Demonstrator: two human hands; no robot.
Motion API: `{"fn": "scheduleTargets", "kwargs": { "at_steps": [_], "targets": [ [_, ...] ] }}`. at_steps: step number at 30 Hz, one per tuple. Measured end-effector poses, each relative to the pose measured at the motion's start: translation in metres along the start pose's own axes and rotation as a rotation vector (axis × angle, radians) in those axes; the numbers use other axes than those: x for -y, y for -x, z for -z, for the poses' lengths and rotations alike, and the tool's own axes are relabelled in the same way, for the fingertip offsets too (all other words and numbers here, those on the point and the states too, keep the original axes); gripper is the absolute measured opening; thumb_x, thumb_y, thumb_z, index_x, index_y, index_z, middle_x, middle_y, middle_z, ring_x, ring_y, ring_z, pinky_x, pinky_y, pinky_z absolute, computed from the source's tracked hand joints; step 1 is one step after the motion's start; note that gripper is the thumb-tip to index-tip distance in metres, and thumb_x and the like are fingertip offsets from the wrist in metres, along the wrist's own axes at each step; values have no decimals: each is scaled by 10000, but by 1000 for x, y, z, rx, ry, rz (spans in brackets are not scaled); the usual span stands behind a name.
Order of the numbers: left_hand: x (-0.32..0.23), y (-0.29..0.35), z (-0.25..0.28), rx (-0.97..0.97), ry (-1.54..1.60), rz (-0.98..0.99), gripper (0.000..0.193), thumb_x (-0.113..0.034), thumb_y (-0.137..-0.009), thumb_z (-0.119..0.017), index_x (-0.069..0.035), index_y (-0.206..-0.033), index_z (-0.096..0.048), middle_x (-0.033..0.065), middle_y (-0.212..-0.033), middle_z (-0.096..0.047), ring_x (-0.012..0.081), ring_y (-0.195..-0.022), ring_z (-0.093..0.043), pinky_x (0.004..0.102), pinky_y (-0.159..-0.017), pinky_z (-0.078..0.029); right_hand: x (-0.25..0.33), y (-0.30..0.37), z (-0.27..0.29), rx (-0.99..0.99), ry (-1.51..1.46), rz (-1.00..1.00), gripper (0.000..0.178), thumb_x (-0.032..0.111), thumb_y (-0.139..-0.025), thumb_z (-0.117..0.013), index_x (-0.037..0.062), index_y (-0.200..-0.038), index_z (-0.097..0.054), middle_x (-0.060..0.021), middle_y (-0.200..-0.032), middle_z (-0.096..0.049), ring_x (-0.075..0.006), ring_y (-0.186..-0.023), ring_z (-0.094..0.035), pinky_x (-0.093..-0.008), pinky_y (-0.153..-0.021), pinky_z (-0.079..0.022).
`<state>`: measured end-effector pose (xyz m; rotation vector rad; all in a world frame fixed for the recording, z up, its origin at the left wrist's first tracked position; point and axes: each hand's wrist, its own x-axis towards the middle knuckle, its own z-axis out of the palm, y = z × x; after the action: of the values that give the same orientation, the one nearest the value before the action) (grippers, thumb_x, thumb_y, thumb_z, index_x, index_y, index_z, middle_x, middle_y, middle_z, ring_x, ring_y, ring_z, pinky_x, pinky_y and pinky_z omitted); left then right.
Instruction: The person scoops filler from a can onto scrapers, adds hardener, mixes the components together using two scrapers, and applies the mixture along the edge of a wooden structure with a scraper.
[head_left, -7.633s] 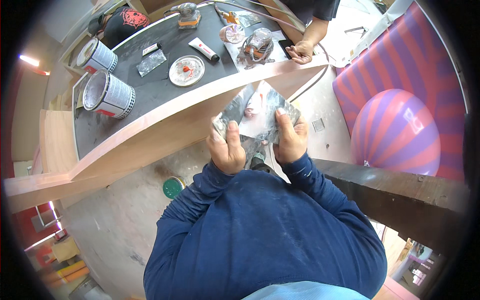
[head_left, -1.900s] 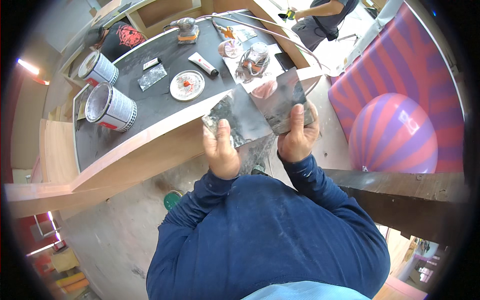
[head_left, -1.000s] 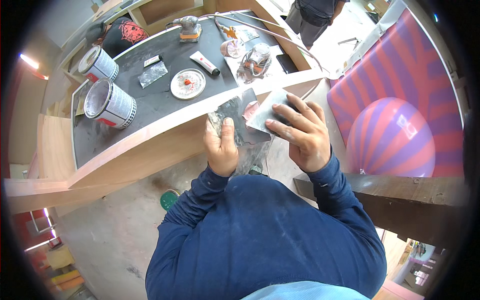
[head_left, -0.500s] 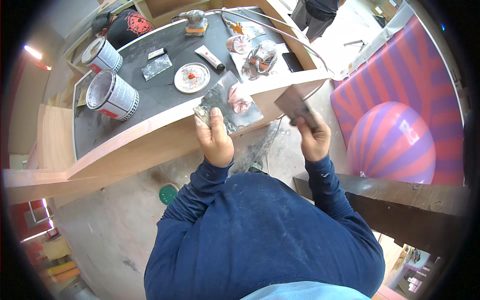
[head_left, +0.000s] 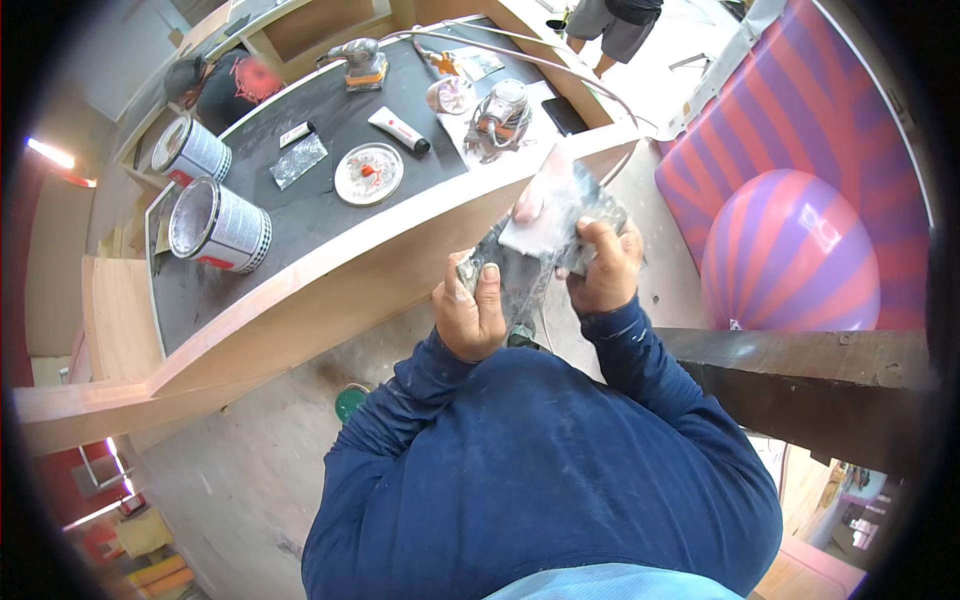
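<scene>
My left hand (head_left: 470, 308) is closed on a smeared metal filler plate (head_left: 516, 274), its thumb on top. In my right hand (head_left: 606, 270) is a flat metal spreader (head_left: 562, 226), gripped between thumb and fingers. The spreader lies over the plate, overlapping it in front of my chest; whether they touch is hard to tell. Pink filler (head_left: 528, 206) shows where the two overlap, blurred in part. Both tools are held just short of the curved wooden edge (head_left: 400, 248) of the counter.
On the dark counter top (head_left: 300, 225) stand two tins (head_left: 220, 226), a round lid (head_left: 369, 174), a tube (head_left: 399, 130) and two sanders (head_left: 500, 115). A hose runs along the far side. To the right are a striped balloon (head_left: 790, 255) and a dark beam (head_left: 800, 370). Two people are beyond the counter.
My hands have come together, the right moving left and the left moving right and down. The spreader now overlaps the plate, where before they were apart. The view has shifted slightly.
</scene>
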<state>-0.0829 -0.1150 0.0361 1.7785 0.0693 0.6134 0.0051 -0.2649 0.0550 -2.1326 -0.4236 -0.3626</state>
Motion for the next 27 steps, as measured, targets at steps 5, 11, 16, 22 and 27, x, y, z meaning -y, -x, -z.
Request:
{"fn": "scheduleTargets", "kwargs": {
  "at_steps": [5, 11, 16, 22, 27],
  "targets": [
    [23, 5, -6, -274, 455, 134, 342, -99, -1019, -486, 19, -1339, -456, 95, -1213, -590, 163, -1041, -597, 269, -868, -472, 14, -16, 12, -193, -948, -220, 325, 25, -919, -561, 19, -1239, -508, -123, -1097, -633, -234, -885, -676, -409, -627, -590],
    [0, -10, -4, -291, 151, -97, 388, -104, -1016, -492, 24, -1375, -422, 104, -1258, -570, 156, -1072, -578, 290, -915, -474, 7, 0, -8, -183, -600, -61, 394, -3, -982, -514, 42, -1368, -448, -123, -1254, -595, -238, -1144, -605, -396, -1001, -493],
    [-2, -13, -7, -369, 300, 98, 396, -102, -1019, -487, 37, -1383, -411, 120, -1271, -568, 160, -1090, -573, 291, -931, -467, -5, 20, -10, 74, -698, -109, 395, 12, -993, -528, 21, -1382, -458, -126, -1278, -589, -218, -1157, -592, -386, -963, -522],
    [0, -17, -9, -456, 500, 325, 407, -99, -1023, -480, 52, -1392, -397, 139, -1286, -565, 164, -1111, -567, 292, -951, -459, 28, 12, 15, 410, -227, 236, 409, -90, -930, -556, -14, -1331, -534, -200, -1233, -638, -275, -1090, -656, -337, -927, -521],
    [-9, -28, 1, -421, 562, 317, 310, -96, -1024, -480, 59, -1291, -484, 107, -1178, -611, 141, -1014, -571, 284, -877, -469, 5, -5, 42, 284, -13, 324, 473, -179, -849, -552, 60, -1247, -644, -211, -1203, -651, -349, -1051, -678, -355, -853, -548]
  ]
}}
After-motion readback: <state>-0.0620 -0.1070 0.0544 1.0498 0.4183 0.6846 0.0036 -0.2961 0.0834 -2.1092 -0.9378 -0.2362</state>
